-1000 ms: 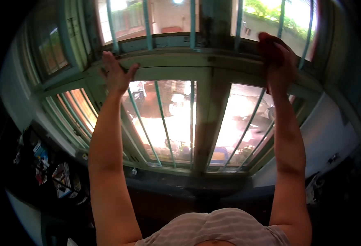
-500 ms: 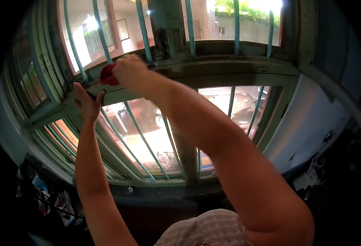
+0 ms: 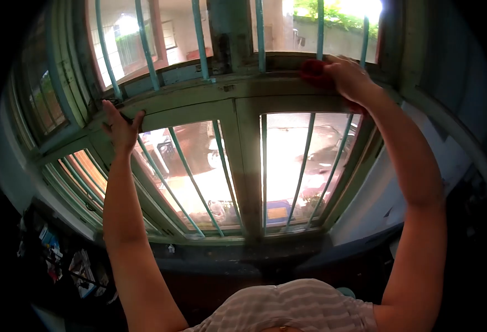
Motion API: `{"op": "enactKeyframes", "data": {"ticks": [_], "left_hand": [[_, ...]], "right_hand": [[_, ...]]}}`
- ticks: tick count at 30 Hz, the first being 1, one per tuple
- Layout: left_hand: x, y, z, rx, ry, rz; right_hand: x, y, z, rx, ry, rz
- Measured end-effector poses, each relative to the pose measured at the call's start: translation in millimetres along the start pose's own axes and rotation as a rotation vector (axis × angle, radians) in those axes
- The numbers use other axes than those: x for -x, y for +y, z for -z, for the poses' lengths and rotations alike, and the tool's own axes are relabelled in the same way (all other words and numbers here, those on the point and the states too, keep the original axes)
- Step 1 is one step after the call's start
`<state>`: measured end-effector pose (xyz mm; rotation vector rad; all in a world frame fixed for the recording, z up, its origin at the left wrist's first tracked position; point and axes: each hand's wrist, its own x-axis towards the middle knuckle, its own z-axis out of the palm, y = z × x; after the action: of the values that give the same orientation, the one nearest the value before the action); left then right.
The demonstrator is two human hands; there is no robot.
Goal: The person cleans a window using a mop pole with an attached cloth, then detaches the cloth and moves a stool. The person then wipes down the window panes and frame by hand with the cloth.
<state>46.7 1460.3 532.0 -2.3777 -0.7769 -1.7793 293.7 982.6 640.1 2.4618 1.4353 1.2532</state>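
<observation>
My right hand (image 3: 349,77) is closed on a red cloth (image 3: 316,73), up at the right part of the green wooden crossbar (image 3: 199,95) of the window. The cloth lies against the crossbar's ledge, just under the upper bars, and some of it hangs below my wrist. At the left end of the same crossbar, my left hand (image 3: 122,128) rests with thumb and fingers spread on the frame. A dark gap or object between that thumb and fingers is too dim to make out.
Teal vertical bars (image 3: 179,160) run across the upper and lower panes. Open window shutters (image 3: 60,72) stand at the left. Down at the left is a dark rack with papers or magazines (image 3: 83,271). A pale panel (image 3: 387,166) is on the right.
My right hand has swept the red cloth along the crossbar from the left end to the right. My left hand has stayed at nearly the same spot.
</observation>
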Motion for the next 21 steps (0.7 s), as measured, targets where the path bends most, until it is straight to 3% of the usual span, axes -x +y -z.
{"op": "enactKeyframes", "data": {"ticks": [3, 6, 8, 12, 15, 18, 21], "left_hand": [[-3, -15, -9, -0.021, 0.067, -0.062], [0, -13, -13, -0.029, 0.085, -0.076], [-1, -16, -11, -0.029, 0.089, -0.076], [0, -28, -21, -0.039, 0.12, -0.066], [-4, -24, -22, -0.064, 0.167, -0.077], [-2, -24, -27, -0.067, 0.208, -0.105], [-2, -28, -28, -0.11, 0.215, -0.118]], "right_hand": [[35, 49, 0, 0.064, -0.124, -0.191], [69, 85, -5, 0.227, -0.109, -0.298], [89, 106, -11, 0.471, -0.144, -0.3], [88, 97, -5, 0.652, -0.271, -0.325], [80, 85, 7, 0.553, -0.366, -0.46], [72, 101, 13, 0.502, -0.047, -0.534], [55, 124, 25, 0.664, 0.142, -0.337]]}}
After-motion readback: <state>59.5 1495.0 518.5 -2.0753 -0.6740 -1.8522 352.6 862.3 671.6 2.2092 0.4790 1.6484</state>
